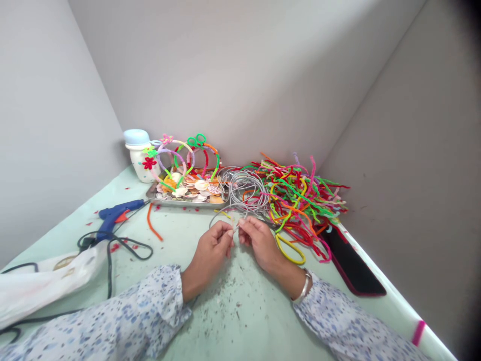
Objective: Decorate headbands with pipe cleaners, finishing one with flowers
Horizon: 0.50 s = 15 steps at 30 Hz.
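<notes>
My left hand (214,245) and my right hand (259,240) meet at the middle of the pale green table (233,311), fingertips pinched together. Between them they hold a thin metal headband (220,213) whose grey arc curves up and away from the fingers. A small yellow piece shows near the band by my fingertips. Just behind lies a heap of bare metal headbands (246,189). A big pile of coloured pipe cleaners (300,198) lies to the right of it.
A steel tray (188,201) of shells and decorated headbands (186,155) stands at the back, a white jar (138,153) beside it. A blue glue gun (114,215) with black cable lies left. Yellow-handled scissors (291,249) and a dark phone (353,265) lie right. Walls close in behind.
</notes>
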### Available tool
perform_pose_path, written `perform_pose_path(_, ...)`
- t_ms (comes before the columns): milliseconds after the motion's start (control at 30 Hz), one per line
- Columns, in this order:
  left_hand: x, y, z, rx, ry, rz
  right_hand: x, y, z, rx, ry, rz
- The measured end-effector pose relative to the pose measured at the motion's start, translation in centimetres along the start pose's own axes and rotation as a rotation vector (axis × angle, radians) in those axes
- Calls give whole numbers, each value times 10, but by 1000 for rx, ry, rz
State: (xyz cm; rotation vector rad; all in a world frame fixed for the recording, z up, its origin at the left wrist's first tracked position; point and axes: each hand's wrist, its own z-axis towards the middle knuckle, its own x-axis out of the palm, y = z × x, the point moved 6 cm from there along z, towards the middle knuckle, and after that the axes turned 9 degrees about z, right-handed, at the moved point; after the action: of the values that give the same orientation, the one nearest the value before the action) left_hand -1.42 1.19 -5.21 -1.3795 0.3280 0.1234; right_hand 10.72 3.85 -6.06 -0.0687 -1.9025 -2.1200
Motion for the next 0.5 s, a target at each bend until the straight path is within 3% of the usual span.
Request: perform_pose_path(500,3,1,1,11,32,-61,0,-2,1,11,8,-8)
